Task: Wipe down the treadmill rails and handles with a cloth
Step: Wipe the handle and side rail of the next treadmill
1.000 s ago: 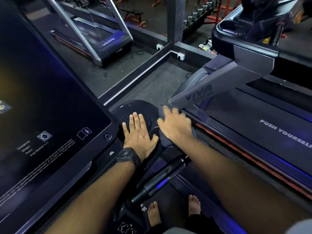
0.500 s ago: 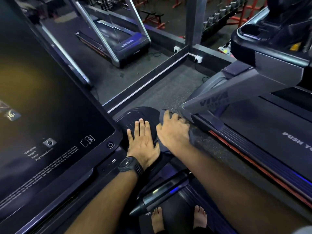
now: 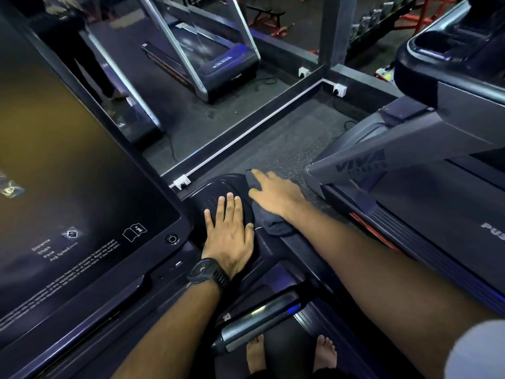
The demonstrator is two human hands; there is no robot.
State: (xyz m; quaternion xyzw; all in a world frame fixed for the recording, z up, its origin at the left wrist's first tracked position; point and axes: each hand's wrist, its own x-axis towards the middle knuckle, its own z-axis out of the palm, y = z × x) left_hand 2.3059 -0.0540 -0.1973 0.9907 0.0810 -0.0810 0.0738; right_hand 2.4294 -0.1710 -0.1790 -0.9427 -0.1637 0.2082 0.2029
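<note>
A dark cloth (image 3: 270, 218) lies on the right end of the treadmill's console arm (image 3: 216, 188). My right hand (image 3: 276, 194) presses flat on the cloth, fingers spread and pointing forward-left. Just left of it, my left hand (image 3: 231, 232) rests flat on the rounded dark console arm, with a black watch on the wrist. Below both hands a short grey handle bar (image 3: 259, 320) sticks out toward me. The big dark console screen (image 3: 68, 187) fills the left side.
A second treadmill (image 3: 426, 192) stands close on the right, its slanted upright and belt beside my right arm. Speckled floor (image 3: 273, 143) lies ahead. A mirror wall behind reflects treadmills. My bare feet (image 3: 289, 354) stand on the belt below.
The view has tilted down and left a little. My right hand with the cloth has slid slightly forward over the arm's end. My left hand stays flat in the same spot.
</note>
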